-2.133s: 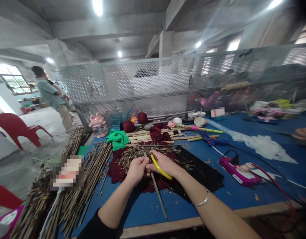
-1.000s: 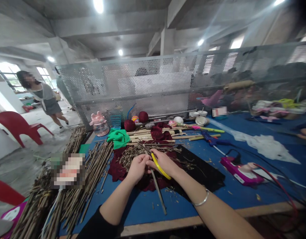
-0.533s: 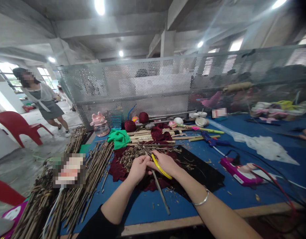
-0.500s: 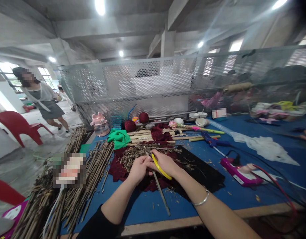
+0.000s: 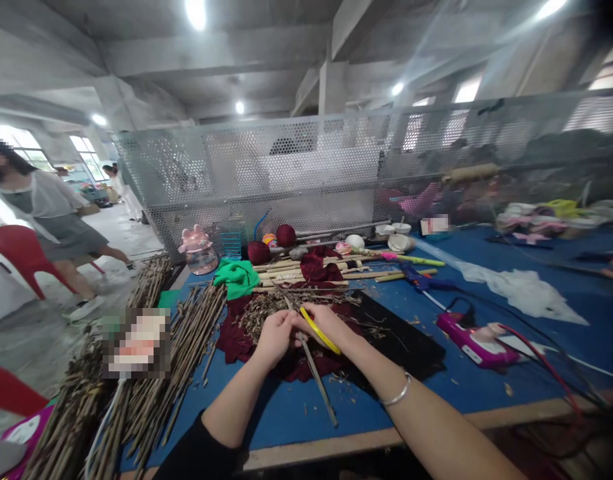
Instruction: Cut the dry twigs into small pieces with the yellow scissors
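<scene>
Walking person now overlaps red chair. Pink-lidded jar: contents unclear. Left hand grip pinched on slim grey-brown stick; right hand grip closed around yellow-handled tool.

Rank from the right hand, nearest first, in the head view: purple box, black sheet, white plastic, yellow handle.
1. Yellow handle: in the grip of the right hand.
2. Black sheet: just right of it.
3. Purple box: farther right.
4. White plastic: far right, farther back.

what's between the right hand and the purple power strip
Past the right hand, the head view shows black cloth with dry scraps on it, then a narrow strip of blue tabletop.
</scene>
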`<state>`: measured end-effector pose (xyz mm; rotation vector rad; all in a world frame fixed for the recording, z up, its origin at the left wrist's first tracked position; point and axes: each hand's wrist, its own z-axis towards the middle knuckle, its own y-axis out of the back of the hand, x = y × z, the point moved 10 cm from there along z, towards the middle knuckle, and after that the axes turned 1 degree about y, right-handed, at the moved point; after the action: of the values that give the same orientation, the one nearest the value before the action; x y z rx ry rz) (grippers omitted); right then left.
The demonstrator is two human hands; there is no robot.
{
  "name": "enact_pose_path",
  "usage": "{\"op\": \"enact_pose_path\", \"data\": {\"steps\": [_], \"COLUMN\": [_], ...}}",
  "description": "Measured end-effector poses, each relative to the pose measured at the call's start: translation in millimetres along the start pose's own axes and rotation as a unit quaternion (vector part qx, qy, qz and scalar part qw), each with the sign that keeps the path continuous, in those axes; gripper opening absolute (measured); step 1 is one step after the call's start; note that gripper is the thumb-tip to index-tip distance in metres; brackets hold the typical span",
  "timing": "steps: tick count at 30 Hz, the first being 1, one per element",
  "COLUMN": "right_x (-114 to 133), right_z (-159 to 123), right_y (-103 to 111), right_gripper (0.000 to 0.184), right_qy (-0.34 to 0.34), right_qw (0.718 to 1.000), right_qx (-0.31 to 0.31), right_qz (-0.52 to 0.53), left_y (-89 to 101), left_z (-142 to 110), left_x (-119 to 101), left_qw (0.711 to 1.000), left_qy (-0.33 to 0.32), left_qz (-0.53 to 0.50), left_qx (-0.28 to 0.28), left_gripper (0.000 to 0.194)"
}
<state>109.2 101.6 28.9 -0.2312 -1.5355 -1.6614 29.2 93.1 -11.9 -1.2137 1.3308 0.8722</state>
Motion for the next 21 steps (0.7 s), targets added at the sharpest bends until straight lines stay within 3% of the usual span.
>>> {"op": "enact_pose_path", "data": {"steps": [3,6,10,21], "right_x": [-4.8,-12.0,-10.3,-6.2], "right_z": [-0.3,-1.5,-2.7,-2.7], "right_y": [3.0,3.7,1.1,6.9], "right_gripper": [0.043,0.056,0.066,0.061], "right_qy": [-0.009,-0.030,-0.008,-0.019], "right_qw": [0.999,0.997,0.999,1.000], "right_qx": [-0.006,0.001,0.031,-0.012], "right_qz": [-0.036,-0.067,-0.026,0.009], "left_y": [-2.9,-4.0,-2.3,-2.6], "left_z": [-0.5,-1.0,-1.6,-0.5], "left_x": [-2.0,-3.3,-4.5,-3.9], "left_qw": [1.000,0.999,0.999,0.999], "left_qy": [-0.005,-0.013,-0.022,-0.036], "left_qz": [-0.018,-0.026,-0.026,-0.027], "left_qx": [0.018,0.030,0.029,0.023], "left_gripper": [0.031,0.034,0.035,0.032]}}
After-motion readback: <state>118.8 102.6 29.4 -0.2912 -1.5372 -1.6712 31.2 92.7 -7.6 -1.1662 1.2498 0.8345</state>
